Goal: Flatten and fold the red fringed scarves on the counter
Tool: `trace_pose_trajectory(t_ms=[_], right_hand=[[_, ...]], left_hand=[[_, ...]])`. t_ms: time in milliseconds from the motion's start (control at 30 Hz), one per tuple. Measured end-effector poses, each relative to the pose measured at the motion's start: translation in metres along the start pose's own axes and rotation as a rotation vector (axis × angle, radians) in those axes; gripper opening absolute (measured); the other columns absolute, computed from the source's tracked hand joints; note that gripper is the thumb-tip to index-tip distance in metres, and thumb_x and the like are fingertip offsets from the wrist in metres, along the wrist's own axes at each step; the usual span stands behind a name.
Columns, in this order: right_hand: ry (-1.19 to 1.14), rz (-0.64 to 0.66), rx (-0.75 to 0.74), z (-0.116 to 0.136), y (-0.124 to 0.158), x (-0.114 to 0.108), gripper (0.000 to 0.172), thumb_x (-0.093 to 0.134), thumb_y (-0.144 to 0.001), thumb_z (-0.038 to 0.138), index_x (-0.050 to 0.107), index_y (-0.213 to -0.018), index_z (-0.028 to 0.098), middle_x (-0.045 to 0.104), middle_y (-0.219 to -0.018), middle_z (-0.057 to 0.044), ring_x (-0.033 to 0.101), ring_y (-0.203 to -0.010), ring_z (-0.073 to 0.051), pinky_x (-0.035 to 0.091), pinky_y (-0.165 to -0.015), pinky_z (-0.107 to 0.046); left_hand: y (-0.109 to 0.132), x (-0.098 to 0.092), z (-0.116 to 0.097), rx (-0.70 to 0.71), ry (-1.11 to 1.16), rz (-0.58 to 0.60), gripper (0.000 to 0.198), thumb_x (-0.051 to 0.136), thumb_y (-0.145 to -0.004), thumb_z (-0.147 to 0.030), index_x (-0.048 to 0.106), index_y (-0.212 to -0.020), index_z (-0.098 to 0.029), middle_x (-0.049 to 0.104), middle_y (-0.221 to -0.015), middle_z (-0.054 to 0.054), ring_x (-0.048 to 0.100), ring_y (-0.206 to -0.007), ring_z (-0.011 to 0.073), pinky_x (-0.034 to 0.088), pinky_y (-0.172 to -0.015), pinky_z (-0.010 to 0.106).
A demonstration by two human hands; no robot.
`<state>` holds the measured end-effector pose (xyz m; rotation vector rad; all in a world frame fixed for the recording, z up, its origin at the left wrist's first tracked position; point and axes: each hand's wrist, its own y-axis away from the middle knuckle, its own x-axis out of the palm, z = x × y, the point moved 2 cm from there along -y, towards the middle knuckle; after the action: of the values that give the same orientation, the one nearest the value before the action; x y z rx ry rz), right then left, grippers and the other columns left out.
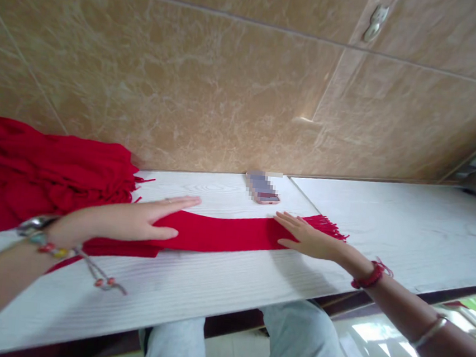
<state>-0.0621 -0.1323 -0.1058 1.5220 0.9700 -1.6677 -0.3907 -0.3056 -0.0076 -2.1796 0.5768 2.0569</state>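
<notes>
A red scarf (224, 233) lies flat in a long folded strip on the white table, its fringe pointing right. My left hand (133, 219) rests over the strip's left part with fingers stretched out. Near the fringed end, my right hand (304, 235) presses flat on the cloth, fingers extended. Neither hand grips anything. Beneath and beside my left hand, another layer of red cloth shows. At the far left sits a heaped pile of red fabric (45, 165) with some fringe at its right side; whether it joins the strip is hidden by my left hand and wrist.
A phone (263, 187) in a pink case lies behind the strip near the tiled wall (188, 84). The white table (405, 228) has a seam right of the phone. Its front edge runs just above my knees (302, 342). A metal fitting (376, 23) is on the wall.
</notes>
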Motion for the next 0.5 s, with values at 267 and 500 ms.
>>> trace_pose_trajectory(t_ms=[267,500], right_hand=[[-0.137,0.209,0.097,-0.047,-0.02,-0.037,0.046,0.061,-0.063,0.024,0.059,-0.108,0.016,0.061,-0.11,-0.011,0.059,-0.096,-0.024,0.047,-0.081,-0.033],[-0.132,0.457,0.172,-0.046,-0.036,-0.04,0.028,0.06,-0.058,0.03,0.06,-0.083,0.019,0.065,-0.084,-0.004,0.058,-0.075,-0.022,0.043,-0.062,-0.029]], left_hand=[[0.015,-0.009,0.097,-0.459,0.161,0.455,0.074,0.066,-0.062,-0.04,0.044,-0.128,-0.015,0.043,-0.134,0.011,0.042,-0.121,0.0262,0.036,-0.098,0.031],[-0.007,0.0,0.084,-0.435,0.462,0.647,0.06,0.07,-0.048,-0.028,0.058,-0.106,-0.017,0.062,-0.112,0.008,0.057,-0.102,0.0266,0.048,-0.083,0.032]])
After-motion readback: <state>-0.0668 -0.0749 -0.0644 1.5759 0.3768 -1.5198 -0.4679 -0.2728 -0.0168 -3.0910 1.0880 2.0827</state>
